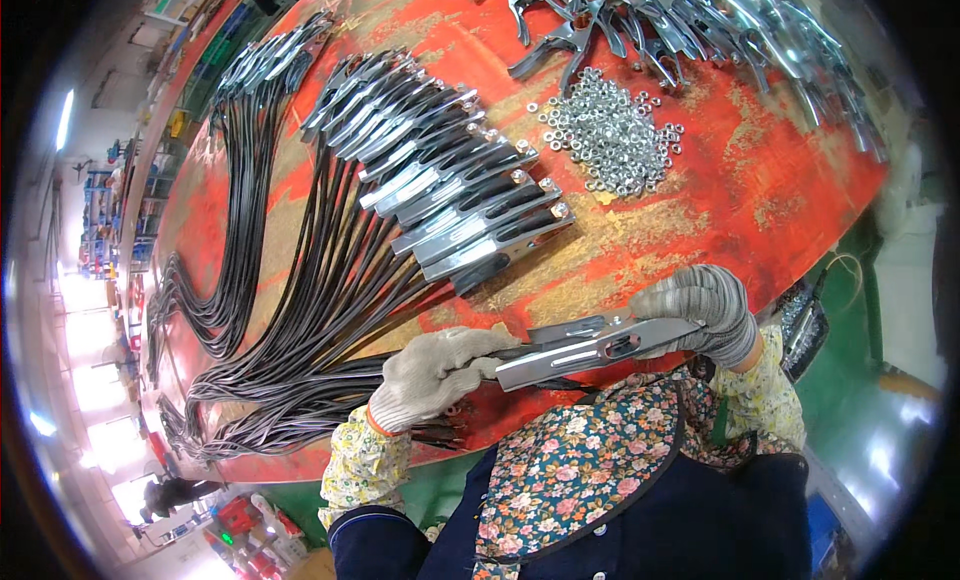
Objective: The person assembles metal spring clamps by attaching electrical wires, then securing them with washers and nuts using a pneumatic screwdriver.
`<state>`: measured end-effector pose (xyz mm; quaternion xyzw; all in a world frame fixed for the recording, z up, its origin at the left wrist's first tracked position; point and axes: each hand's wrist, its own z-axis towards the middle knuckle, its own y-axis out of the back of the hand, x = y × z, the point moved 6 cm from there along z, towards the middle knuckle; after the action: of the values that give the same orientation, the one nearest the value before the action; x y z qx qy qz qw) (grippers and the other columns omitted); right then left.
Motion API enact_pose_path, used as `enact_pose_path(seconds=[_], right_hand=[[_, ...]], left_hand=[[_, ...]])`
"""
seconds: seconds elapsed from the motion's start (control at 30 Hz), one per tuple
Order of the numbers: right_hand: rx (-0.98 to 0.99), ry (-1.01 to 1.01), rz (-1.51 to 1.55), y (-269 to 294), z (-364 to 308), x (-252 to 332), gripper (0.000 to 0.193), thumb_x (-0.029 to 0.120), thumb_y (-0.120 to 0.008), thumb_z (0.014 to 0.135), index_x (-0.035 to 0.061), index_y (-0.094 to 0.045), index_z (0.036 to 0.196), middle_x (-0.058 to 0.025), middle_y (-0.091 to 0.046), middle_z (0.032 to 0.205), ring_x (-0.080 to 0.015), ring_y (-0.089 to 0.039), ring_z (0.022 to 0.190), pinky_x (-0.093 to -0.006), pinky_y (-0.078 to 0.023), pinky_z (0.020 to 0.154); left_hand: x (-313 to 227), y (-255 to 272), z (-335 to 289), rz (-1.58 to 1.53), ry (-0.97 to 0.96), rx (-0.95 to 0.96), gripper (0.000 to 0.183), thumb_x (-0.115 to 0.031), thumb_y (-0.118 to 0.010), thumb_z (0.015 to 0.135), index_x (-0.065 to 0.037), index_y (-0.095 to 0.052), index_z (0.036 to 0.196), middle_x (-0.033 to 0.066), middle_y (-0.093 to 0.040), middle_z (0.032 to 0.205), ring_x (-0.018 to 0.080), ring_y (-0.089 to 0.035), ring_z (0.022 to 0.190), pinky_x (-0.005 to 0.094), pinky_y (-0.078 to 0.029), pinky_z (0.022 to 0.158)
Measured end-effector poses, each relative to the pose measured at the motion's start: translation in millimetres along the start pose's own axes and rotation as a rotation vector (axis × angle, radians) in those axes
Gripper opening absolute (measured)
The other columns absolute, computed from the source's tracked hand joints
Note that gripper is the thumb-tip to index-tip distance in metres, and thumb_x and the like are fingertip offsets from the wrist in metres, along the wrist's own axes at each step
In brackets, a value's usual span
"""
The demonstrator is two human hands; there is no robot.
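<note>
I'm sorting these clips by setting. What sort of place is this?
Most likely a factory assembly bench. A worn red worktable carries rows of metal clamps with black cables, a heap of small nuts and loose clamps. Gloved left hand and right hand hold one clamp.

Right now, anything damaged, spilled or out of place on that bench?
The red tabletop is badly worn, paint scraped off in wide patches. The nuts sit in a loose, unboxed heap. Clamps and cables lie orderly.
</note>
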<state>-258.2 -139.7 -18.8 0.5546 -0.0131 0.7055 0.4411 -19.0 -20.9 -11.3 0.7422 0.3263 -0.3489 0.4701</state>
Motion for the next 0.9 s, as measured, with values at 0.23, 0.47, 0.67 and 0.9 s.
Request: enact_pose_path(seconds=[0.23,0.47,0.67,0.9], right_hand=[[0.019,0.088,0.207,-3.0,5.2,-9.1,0.04,0.018,-0.082,0.064,0.0119,-0.071,0.101,-0.0079,-0.072,0.092,-0.0229,-0.069,0.075,-0.0313,-0.054,0.064],[0.209,0.138,0.054,-26.5,26.3,7.5,0.035,0.026,-0.078,0.072,0.0126,-0.068,0.103,-0.0058,-0.071,0.088,-0.0225,-0.068,0.074,-0.0315,-0.053,0.062],[0.264,-0.162,0.465,-78.8,29.0,-7.5,0.029,0.028,-0.065,0.09,0.0099,-0.063,0.113,-0.0088,-0.067,0.099,-0.0235,-0.066,0.091,-0.0335,-0.052,0.081],[0.135,-0.472,0.718,-69.0,13.4,-19.4,0.042,0.017,-0.077,0.08,0.0098,-0.061,0.119,-0.0046,-0.067,0.104,-0.0125,-0.063,0.094,-0.0285,-0.051,0.085]], left_hand=[[5.3,4.1,-3.2,-0.07,0.0,0.103,0.04,-0.005,-0.058,0.082,-0.005,-0.06,0.121,0.0136,-0.066,0.106,0.0279,-0.064,0.095,0.0347,-0.049,0.084],[3.9,2.8,-3.5,-0.15,-0.084,0.193,0.033,-0.013,-0.06,0.088,-0.004,-0.061,0.121,0.0128,-0.066,0.106,0.0267,-0.064,0.094,0.0345,-0.049,0.082],[6.4,7.5,-8.7,-0.09,-0.077,0.091,0.029,-0.014,-0.059,0.091,-0.005,-0.063,0.118,0.0136,-0.067,0.111,0.0274,-0.065,0.097,0.0356,-0.05,0.084],[11.6,12.3,-20.8,0.011,-0.066,-0.215,0.025,-0.017,-0.063,0.086,-0.003,-0.068,0.107,0.0148,-0.07,0.101,0.0306,-0.066,0.093,0.0374,-0.051,0.08]])
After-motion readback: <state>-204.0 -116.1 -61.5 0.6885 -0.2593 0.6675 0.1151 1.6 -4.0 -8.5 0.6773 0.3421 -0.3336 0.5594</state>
